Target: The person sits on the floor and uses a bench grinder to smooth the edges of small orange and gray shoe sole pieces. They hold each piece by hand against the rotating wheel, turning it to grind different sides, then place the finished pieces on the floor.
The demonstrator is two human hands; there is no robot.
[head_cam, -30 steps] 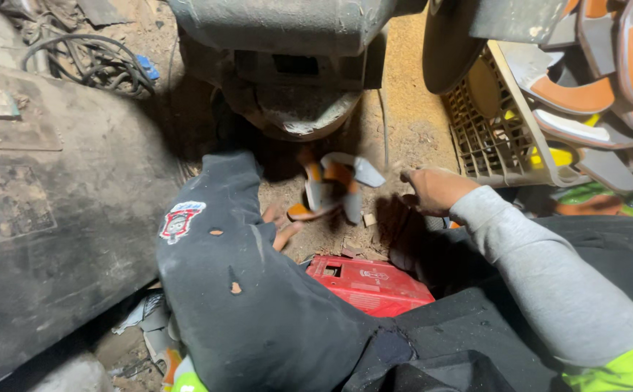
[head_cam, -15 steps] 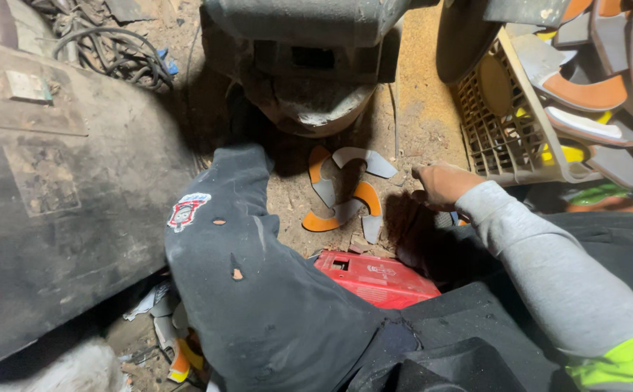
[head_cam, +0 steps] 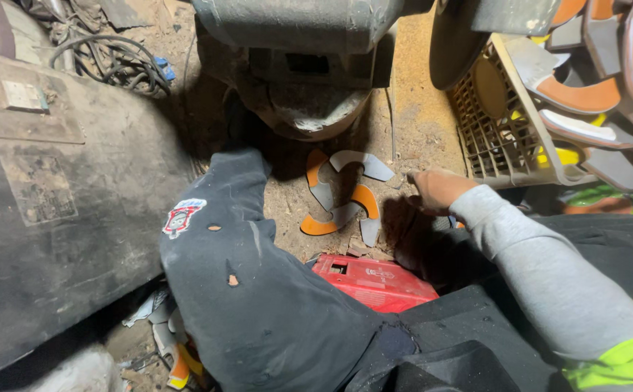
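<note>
Right hand [head_cam: 436,190] nearer now, beside five curved pieces [head_cam: 342,192].

matt curved orange-and-grey pieces [head_cam: 342,196] lie on rough sandy floor [head_cam: 418,123] beside a beige plastic lattice basket [head_cam: 498,138].

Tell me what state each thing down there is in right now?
Right hand: resting on the dusty floor, holding nothing.
Left hand: hidden, not in view.
Curved orange and grey pieces: lying flat in a loose pile on the floor.
Red box: lying flat, partly covered.
Plastic basket: tilted, filled with curved pieces.
</note>
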